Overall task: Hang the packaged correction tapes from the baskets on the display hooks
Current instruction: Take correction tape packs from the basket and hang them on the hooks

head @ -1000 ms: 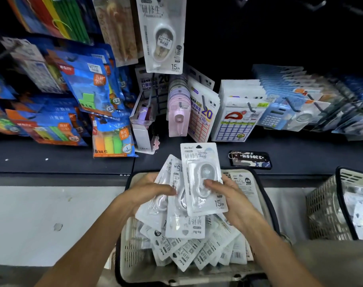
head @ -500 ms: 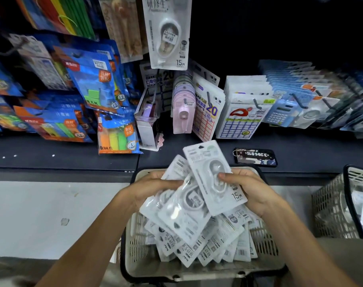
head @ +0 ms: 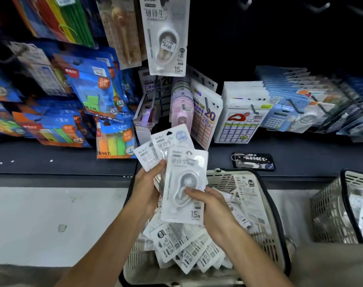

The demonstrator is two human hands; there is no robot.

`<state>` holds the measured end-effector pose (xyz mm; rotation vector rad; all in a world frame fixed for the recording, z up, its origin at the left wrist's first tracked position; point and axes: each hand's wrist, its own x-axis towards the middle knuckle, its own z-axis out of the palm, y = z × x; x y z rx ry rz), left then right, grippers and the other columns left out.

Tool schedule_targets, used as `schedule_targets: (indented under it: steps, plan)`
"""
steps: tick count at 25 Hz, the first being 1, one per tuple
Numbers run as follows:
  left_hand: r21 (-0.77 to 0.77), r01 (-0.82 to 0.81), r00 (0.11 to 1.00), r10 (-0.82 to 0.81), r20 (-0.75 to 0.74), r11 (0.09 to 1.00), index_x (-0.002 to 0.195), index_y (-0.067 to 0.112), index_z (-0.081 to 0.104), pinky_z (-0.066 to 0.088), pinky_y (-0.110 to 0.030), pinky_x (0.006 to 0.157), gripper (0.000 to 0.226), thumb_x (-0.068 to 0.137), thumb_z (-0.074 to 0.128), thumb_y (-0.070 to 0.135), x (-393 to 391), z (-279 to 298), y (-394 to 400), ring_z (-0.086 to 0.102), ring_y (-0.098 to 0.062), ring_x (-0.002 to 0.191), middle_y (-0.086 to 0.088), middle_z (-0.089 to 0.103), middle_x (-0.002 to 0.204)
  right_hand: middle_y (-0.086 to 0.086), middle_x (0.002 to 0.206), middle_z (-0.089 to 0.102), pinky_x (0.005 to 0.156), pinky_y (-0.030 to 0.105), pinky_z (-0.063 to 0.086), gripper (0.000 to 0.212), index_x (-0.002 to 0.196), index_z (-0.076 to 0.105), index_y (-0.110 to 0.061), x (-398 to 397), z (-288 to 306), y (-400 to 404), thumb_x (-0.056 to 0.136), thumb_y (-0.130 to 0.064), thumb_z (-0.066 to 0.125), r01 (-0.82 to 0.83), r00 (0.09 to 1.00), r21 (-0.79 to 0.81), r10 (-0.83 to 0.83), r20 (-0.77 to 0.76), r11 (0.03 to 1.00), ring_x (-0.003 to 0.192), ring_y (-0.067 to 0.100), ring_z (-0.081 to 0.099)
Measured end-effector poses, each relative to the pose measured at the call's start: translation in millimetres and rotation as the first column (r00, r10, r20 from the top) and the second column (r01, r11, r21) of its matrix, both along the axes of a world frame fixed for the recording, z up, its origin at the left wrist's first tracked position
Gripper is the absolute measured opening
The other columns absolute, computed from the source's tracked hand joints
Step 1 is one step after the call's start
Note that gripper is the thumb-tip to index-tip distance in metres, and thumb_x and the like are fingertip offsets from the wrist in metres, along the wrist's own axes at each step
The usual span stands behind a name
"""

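Both hands' point(head: 144, 193) fingers seemingly curled

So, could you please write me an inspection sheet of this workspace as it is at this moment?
Surface: dark shelf ledge below the display, white panel beneath it.
Job's things: front correction tape pack held upright over the basket; more packs fanned behind it; loose packs in the basket; one pack already hung; second basket at right.
Clutter: phone lying on the ledge.
Hands: left hand holds the fanned packs; right hand pinches the front pack.
Cables: nothing seen.
Surroundings: blue packets, sticker packs, calculators, bare hooks above.
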<state>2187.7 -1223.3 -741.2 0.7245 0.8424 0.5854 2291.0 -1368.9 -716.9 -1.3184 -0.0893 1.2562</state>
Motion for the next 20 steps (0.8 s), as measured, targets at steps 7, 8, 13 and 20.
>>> schedule_targets:
  steps: [7, 8, 13, 20]
  plan:
    - [0.235, 0.045, 0.978, 0.005, -0.210, 0.971, 0.082, 0.031, 0.082, 0.058, -0.026, 0.056, 0.023, 0.078, 0.076, 0.009, -9, 4, 18, 0.078, -0.016, 0.074, -0.001, 0.082, 0.088, 0.005, 0.085, 0.078, 0.061, 0.037, 0.060, 0.053, 0.110, 0.059, -0.007, 61, 12, -11, 0.064, -0.026, 0.079, 0.039, 0.990, 0.040, -0.044, 0.136, 0.998, 0.074, 0.024, 0.075]
    - [0.251, 0.091, 0.971, -0.030, -0.237, 0.964, 0.080, 0.033, 0.082, 0.057, -0.024, 0.055, 0.022, 0.072, 0.075, 0.013, -9, 7, 18, 0.077, -0.015, 0.071, 0.000, 0.081, 0.086, 0.005, 0.081, 0.077, 0.055, 0.034, 0.059, 0.053, 0.108, 0.058, -0.007, 66, 13, -12, 0.063, -0.024, 0.079, 0.001, 0.994, 0.037, -0.005, 0.107, 0.999, 0.069, 0.023, 0.074]
    - [0.146, 0.245, 0.934, -0.193, -0.301, 0.958, 0.097, 0.026, 0.079, 0.056, -0.052, 0.093, 0.042, 0.055, 0.074, 0.034, -1, 9, 11, 0.072, -0.033, 0.100, -0.007, 0.078, 0.101, 0.002, 0.100, 0.078, 0.066, 0.035, 0.061, 0.046, 0.113, 0.065, -0.022, 48, 2, -3, 0.070, -0.019, 0.083, -0.168, 0.964, 0.048, 0.154, 0.215, 0.985, 0.087, 0.022, 0.076]
    - [0.110, 0.351, 0.891, -0.295, -0.346, 0.930, 0.138, 0.024, 0.059, 0.057, -0.039, 0.096, 0.095, 0.055, 0.092, 0.055, 2, 7, -16, 0.072, -0.017, 0.113, 0.005, 0.072, 0.128, -0.018, 0.122, 0.067, 0.083, 0.026, 0.058, 0.070, 0.146, 0.035, -0.042, 3, -28, 23, 0.089, -0.025, 0.072, -0.094, 0.912, 0.060, 0.062, 0.406, 0.994, 0.104, 0.002, 0.069]
